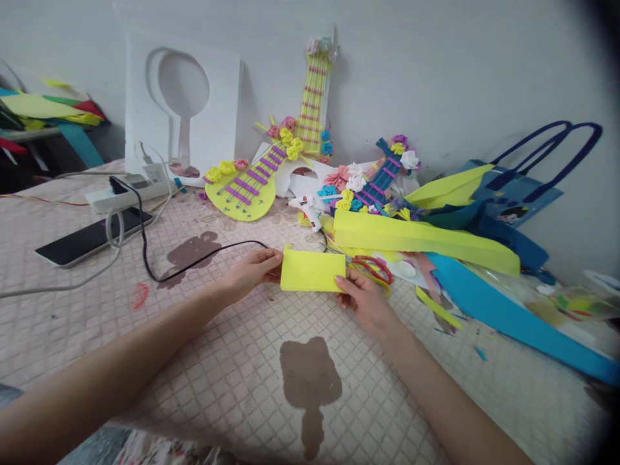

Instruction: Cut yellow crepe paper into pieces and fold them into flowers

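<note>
I hold a small yellow foam rectangle (pixel 312 270) between both hands, just above the quilted table cover (pixel 232 361). My left hand (pixel 252 272) pinches its left edge with the fingers closed. My right hand (pixel 364 298) grips its lower right corner, thumb on top. Red-handled scissors (pixel 374 268) lie right behind my right hand.
Yellow foam guitars (pixel 247 187) with paper flowers and a white glue gun (pixel 307 208) lie at the back by the wall. Yellow and blue foam sheets (pixel 426 237) and a blue bag (pixel 518 194) pile up on the right. A phone (pixel 92 237), a power strip (pixel 130 190) and cables are on the left.
</note>
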Available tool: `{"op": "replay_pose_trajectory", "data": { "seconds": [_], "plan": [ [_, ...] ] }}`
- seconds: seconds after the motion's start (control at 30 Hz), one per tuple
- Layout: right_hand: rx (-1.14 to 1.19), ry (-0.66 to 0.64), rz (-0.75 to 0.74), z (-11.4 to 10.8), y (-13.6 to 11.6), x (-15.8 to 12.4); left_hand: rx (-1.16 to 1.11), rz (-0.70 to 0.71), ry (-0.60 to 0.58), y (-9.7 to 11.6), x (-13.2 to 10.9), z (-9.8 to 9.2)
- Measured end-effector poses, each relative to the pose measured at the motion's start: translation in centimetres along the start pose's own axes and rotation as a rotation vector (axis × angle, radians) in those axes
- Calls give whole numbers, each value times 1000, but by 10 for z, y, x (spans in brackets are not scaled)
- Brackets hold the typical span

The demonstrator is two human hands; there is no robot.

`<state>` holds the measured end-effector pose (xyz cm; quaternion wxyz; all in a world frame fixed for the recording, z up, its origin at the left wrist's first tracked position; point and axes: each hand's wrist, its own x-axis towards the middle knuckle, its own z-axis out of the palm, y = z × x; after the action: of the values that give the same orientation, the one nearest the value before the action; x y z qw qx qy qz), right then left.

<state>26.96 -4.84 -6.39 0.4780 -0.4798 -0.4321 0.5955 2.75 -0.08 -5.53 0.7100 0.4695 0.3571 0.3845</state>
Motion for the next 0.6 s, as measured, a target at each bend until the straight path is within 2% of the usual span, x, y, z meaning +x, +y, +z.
{"op": "replay_pose_trajectory", "data": {
  "seconds": [0.1, 0.6],
  "plan": [
    [-10, 5, -2, 1, -1, -1, -36, -22, 17, 1, -1, 0],
    [72, -22, 41, 5, -4, -1, -120, -40, -44, -3, 2, -4]
  ]
}}
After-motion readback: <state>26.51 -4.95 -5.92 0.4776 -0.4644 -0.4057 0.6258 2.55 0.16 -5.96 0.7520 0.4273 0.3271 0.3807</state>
